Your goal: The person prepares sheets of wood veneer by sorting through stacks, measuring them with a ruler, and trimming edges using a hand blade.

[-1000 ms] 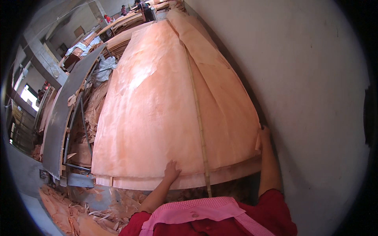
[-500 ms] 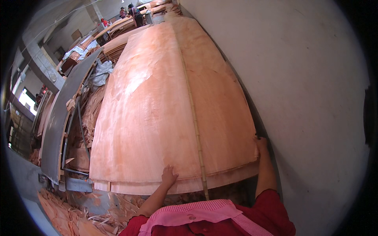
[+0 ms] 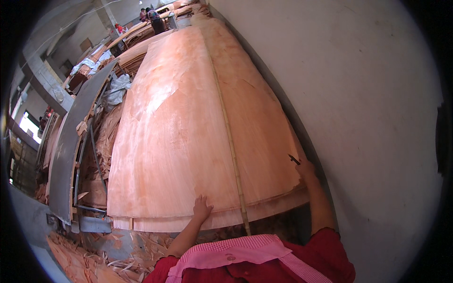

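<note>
In front of me lies a wide stack of thin reddish wood veneer sheets (image 3: 174, 155). A long jointed bamboo pole (image 3: 229, 137) runs lengthwise over the top sheet, its near end jutting past the front edge. My left hand (image 3: 202, 207) rests flat with fingers spread on the veneer near that edge, left of the pole. At the right edge of the stack, my right hand (image 3: 306, 168) grips a small dark knife (image 3: 294, 159) whose tip points up and left, over the veneer. The sheet's near right corner beside this hand looks ragged.
A pale wall (image 3: 373, 118) rises close along the right side. To the left stand a dark board (image 3: 75, 151) and a metal frame (image 3: 94, 155) with veneer scraps. More scraps (image 3: 80, 254) cover the floor at lower left. Far back, people (image 3: 155, 20) stand by other veneer piles.
My right hand has lifted slightly and turned inward from the right edge, bringing the knife into clear view above the veneer. My left hand stays in place on the sheet.
</note>
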### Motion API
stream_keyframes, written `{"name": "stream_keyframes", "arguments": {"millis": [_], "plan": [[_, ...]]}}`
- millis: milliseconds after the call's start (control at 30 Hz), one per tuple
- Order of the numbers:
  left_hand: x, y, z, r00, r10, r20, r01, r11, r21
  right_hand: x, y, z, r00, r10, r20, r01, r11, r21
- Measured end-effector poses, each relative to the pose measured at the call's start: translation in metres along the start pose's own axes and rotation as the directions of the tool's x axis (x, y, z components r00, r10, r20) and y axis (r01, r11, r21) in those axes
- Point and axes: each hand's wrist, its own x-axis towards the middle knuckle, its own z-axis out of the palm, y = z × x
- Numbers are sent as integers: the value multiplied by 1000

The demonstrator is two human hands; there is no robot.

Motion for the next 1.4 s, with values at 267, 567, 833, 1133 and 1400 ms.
{"name": "stream_keyframes", "arguments": {"millis": [267,567,833,1133,1400], "plan": [[1,-13,3,999,31,28,-31,999,10,-24,-90,-21,978,-202,-52,199,833,516],[-1,-14,-9,993,116,13,-115,992,-60,-31,-14,-20,986,142,-82,-56,760,648],[53,86,-118,988,79,133,85,445,-891,-90,-235,4,970,-243,7,198,808,555],[108,115,-159,998,35,61,39,435,-900,-141,-278,50,787,-543,293,306,756,579],[98,35,-106,944,-323,72,202,388,-899,-178,-147,81,963,-177,203,51,860,507]]}}
